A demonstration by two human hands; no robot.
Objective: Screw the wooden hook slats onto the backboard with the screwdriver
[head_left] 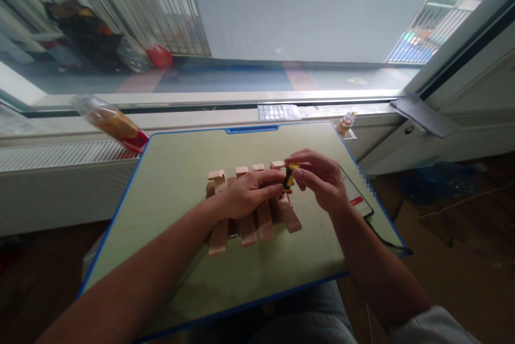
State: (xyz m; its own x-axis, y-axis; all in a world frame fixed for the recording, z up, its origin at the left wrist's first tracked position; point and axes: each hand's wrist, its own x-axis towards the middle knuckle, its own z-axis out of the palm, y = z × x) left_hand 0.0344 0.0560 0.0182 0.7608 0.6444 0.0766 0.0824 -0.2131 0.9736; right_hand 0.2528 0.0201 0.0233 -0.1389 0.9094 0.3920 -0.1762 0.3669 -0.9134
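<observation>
Pinching a small yellow-and-black tool [288, 176] between both hands, the person works at the counter's centre, just over the wooden slat rack [249, 210]. The right hand [322, 183] is clamped on it from three o'clock; the left hand [245, 194] closes on its lower end while resting on the slats. Pressing the rack flat would likely steady the work. A bottle [110, 123] lies at ten o'clock off the counter [173, 172].

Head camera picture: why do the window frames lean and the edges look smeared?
Head view: a wide lens bends the window frame and stretches the bottle into a blur; soft daylight casts faint shadows under the wooden rack; the left hand and right hand stay fairly sharp.
</observation>
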